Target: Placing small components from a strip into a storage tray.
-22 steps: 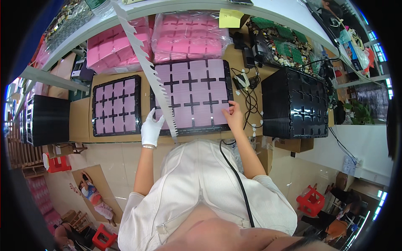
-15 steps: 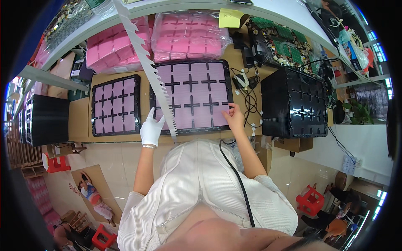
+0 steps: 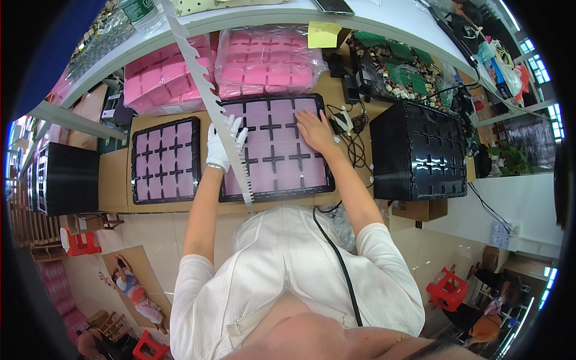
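Cardboard (image 3: pixel 114 180) covers the workbench, and on it lies a large black tray (image 3: pixel 288 194) filled with pink foam (image 3: pixel 287 137) divided by black crosses, just ahead of the person's body. Left of the large tray lies a smaller-looking black tray (image 3: pixel 165 199) with the same pink-and-black pattern; farther left of it stands a dark stack (image 3: pixel 69 180). To the large tray's right are tangled black cables (image 3: pixel 357 144), and past those a tall stack of black trays (image 3: pixel 420 153). Beyond its far edge sit two bundles of brighter pink foam, a left bundle (image 3: pixel 165 75) and a right bundle (image 3: pixel 270 60), the right one wrapped in clear plastic. Beyond its far right corner is a heap of green circuit boards (image 3: pixel 402 69). A pale saw-toothed strip (image 3: pixel 204 81) crosses the view in front of the large tray's left part, partly hiding the white-gloved left hand (image 3: pixel 219 149). That hand is loosely open at the tray's left side, gripping nothing visible; whether it touches, I cannot tell. The bare right hand (image 3: pixel 316 133) lies flat, fingers extended, over the foam near the tray's far right corner, grasping nothing.
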Tool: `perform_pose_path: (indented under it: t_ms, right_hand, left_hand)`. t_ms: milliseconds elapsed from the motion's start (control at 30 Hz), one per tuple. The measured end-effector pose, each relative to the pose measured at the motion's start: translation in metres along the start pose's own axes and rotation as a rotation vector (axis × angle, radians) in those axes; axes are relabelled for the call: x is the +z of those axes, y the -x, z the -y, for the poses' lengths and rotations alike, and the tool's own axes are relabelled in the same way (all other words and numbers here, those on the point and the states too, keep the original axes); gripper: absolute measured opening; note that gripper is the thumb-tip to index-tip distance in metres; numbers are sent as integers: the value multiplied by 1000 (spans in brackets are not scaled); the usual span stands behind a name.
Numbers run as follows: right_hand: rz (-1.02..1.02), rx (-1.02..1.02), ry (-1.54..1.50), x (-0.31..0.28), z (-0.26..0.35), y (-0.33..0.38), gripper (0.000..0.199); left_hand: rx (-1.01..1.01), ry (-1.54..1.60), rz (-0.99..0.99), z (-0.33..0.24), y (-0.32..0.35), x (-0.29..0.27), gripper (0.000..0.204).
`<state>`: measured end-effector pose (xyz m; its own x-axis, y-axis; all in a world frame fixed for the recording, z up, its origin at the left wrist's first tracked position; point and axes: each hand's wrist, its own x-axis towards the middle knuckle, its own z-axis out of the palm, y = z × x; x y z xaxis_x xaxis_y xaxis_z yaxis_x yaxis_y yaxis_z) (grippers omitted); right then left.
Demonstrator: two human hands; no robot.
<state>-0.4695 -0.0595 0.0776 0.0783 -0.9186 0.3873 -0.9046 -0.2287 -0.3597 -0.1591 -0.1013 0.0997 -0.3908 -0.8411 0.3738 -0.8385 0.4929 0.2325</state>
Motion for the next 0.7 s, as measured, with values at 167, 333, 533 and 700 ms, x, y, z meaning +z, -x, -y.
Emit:
perform_pose_path:
  t_ms: [167,333,533,700]
  right_hand:
    - [24,210,325,4,-5,2,44]
    - [253,-112,3,-57,29,79,41]
    - [257,-32,-166,-81,16,169,44]
    - [58,651,-564,-41,39,153,50]
  left_hand:
    - [-124,-287,114,5,7,12,49]
    - [-39,518,295,-22,79,-40,41]
    - [-311,176,132,-39,148,-64,38]
    - [-885,324,55,-45,143,-59,45]
